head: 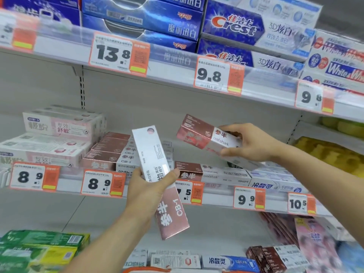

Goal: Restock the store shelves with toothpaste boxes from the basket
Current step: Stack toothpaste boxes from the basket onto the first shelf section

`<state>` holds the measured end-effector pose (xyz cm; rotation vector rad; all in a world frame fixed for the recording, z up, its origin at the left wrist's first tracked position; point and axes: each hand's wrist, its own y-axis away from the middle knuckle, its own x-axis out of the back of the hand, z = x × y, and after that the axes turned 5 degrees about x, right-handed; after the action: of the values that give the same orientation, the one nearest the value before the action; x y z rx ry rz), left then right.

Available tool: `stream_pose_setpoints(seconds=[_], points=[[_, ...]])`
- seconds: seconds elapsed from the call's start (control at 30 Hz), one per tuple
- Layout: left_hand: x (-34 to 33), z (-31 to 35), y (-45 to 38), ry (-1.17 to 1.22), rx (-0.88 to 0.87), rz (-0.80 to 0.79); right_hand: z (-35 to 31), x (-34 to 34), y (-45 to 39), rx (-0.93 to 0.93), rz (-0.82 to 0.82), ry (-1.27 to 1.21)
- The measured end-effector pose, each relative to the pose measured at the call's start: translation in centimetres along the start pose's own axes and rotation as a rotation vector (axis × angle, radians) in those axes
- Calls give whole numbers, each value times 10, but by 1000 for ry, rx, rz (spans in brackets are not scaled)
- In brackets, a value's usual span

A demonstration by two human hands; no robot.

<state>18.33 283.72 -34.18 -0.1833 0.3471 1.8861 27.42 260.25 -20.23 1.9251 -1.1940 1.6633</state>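
While both hands are full | left hand [146, 189] grips a pink-and-white toothpaste box [157, 174] upright before the middle shelf [137, 195] | right hand [249, 143] holds an oralshark box [206, 135] above the stacked row [110, 152] | risk: a crooked set-down could topple neighbours.
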Motion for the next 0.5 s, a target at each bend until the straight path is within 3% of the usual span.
stream_pose_setpoints(seconds=[0.1,0.5], points=[[1,1,-1,-18,7,7,12,-5,-30,-29,-74,122],[6,0,0,-88,-24,-16,43,-41,-77,-228,-398,215]])
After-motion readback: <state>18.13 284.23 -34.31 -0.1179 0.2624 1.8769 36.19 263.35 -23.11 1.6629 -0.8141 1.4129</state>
